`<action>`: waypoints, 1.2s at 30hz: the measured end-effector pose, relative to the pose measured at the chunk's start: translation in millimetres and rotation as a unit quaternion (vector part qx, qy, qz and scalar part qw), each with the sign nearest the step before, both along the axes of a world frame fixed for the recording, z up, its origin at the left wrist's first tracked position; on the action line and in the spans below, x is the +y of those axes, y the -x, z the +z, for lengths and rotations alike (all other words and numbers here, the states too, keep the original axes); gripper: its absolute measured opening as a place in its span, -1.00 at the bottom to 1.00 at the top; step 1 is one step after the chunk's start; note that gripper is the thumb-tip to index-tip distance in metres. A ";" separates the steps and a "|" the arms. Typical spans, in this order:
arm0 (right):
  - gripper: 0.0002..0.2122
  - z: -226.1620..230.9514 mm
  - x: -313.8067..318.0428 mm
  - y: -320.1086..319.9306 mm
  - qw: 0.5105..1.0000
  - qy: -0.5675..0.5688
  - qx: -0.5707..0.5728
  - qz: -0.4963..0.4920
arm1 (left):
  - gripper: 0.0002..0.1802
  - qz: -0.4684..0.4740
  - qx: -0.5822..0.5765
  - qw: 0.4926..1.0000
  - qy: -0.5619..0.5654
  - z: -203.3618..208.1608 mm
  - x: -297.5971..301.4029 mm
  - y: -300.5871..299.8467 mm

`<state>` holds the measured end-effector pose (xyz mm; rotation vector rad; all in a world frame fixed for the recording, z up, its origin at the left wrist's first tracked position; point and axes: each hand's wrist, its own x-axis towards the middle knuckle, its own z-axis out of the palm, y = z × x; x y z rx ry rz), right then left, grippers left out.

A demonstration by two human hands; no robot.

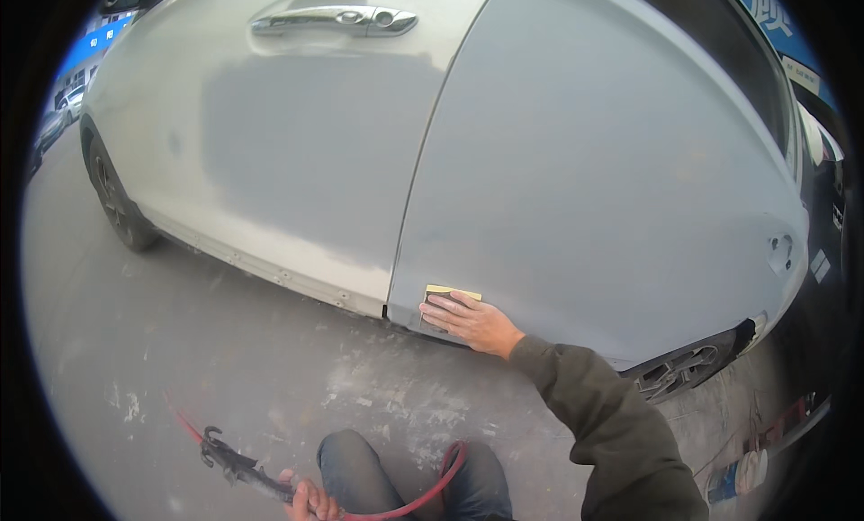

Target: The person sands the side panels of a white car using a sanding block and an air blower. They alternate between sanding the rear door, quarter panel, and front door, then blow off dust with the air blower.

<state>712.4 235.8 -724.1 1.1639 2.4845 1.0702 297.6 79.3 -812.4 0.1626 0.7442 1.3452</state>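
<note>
My right hand [472, 323] presses a sanding pad [453, 289] flat against the low front corner of the car's grey-primed rear door [576, 188]. The pad's yellow edge shows above my fingers; the rest is mostly covered. Low in the view, my left hand [310, 501] is closed round the handle of what looks like a dark air blow gun [236, 467], its thin reddish tip pointing up and left. A red hose [432, 492] runs from that hand across my knees. Ahead of the rear door is the pale front door [315, 143], with a grey primer patch below its chrome handle [333, 20].
The rear wheel [679, 370] is close to my right forearm, the front wheel [112, 193] far left. Beneath the car runs a sill [261, 271]. White marks spot the grey floor [252, 359]. A blue-and-white object [738, 476] lies at lower right.
</note>
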 end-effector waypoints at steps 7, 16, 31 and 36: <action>-0.47 308.9 20.8 -31.2 0.935 -0.329 0.128 -0.042 | -0.83 0.016 0.034 0.999 -0.023 5.8 4.0 4.7; -0.42 19.9 -30.3 -59.4 0.972 -0.227 0.025 -0.049 | -0.94 -0.017 0.050 0.997 -0.057 9.8 7.1 -15.3; -0.54 220.5 -25.9 -66.1 0.880 -0.429 0.194 -0.057 | -0.84 0.001 0.072 0.996 -0.050 -4.6 -1.5 -21.1; -0.39 -28.6 -113.4 -97.5 0.971 -0.125 0.143 -0.146 | -0.68 -0.135 0.113 0.984 0.013 21.8 -12.9 -33.6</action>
